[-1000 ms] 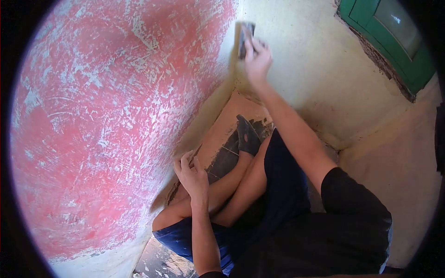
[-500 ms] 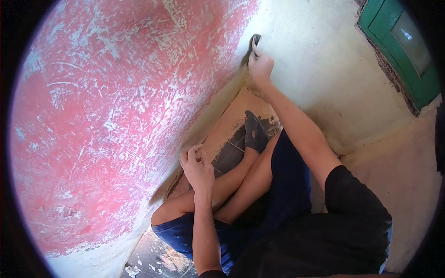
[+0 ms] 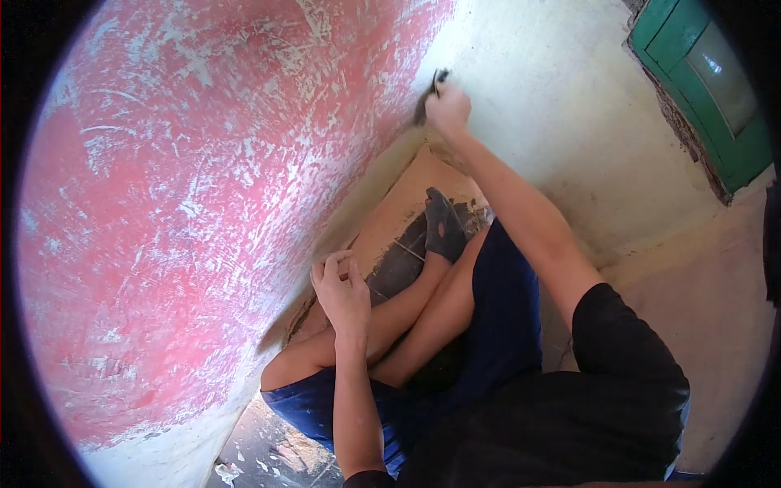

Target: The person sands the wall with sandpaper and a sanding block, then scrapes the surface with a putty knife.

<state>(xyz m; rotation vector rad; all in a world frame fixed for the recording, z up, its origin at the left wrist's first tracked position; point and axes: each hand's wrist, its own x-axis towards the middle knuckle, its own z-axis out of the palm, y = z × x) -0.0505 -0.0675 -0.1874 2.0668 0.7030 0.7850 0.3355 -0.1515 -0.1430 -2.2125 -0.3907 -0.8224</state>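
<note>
My right hand (image 3: 449, 106) is closed round a small dark tool (image 3: 440, 77) in the corner where the two walls meet. The tool's edge is blurred, and its full shape cannot be made out. Patches of white show through the pink wall (image 3: 187, 203) on the left. My left hand (image 3: 342, 294) hangs above my knee, close to the pink wall, with its fingers loosely curled and apart. Nothing shows in it.
A pale wall (image 3: 553, 106) rises on the right, with a green framed window or door (image 3: 691, 73) at the upper right. My crossed legs and a dark sock (image 3: 445, 228) are on the tiled floor (image 3: 399, 268). Flakes (image 3: 228, 471) lie at the lower left.
My right hand and the tool have moved slightly down and left along the corner. My left hand has shifted only a little to the left.
</note>
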